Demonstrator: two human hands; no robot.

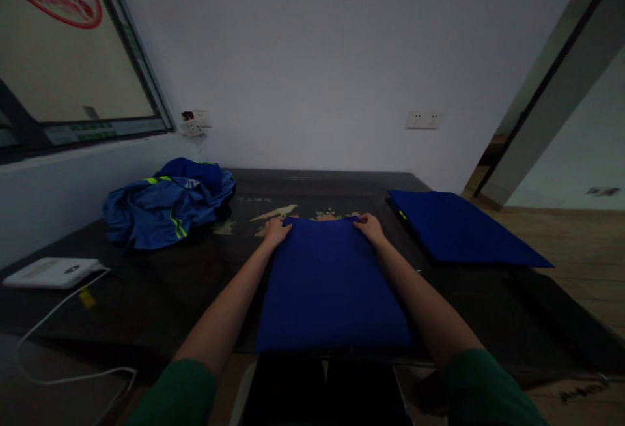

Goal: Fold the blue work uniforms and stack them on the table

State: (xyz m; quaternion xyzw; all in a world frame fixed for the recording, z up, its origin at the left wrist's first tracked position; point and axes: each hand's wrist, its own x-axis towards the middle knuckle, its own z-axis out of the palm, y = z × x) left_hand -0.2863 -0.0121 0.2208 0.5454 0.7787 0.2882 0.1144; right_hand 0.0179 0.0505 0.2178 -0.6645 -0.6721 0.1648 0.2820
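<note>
A flat blue cloth piece (334, 286) lies in front of me on the dark table, its near edge at the table's front edge. My left hand (277, 231) pinches its far left corner, fingers closed on the fabric. At the far right corner, my right hand (370, 227) grips the cloth in the same way. Between the two hands the far edge sags slightly. Whether the cloth is a folded garment or a single panel, I cannot tell.
A crumpled heap of blue clothes with yellow-green stripes (170, 201) lies at the back left. Another flat blue cloth (463, 227) rests at the right, overhanging the table (312, 182). A white device (51, 272) with a white cable (58, 312) sits at the left. Wall sockets (423, 120) are behind.
</note>
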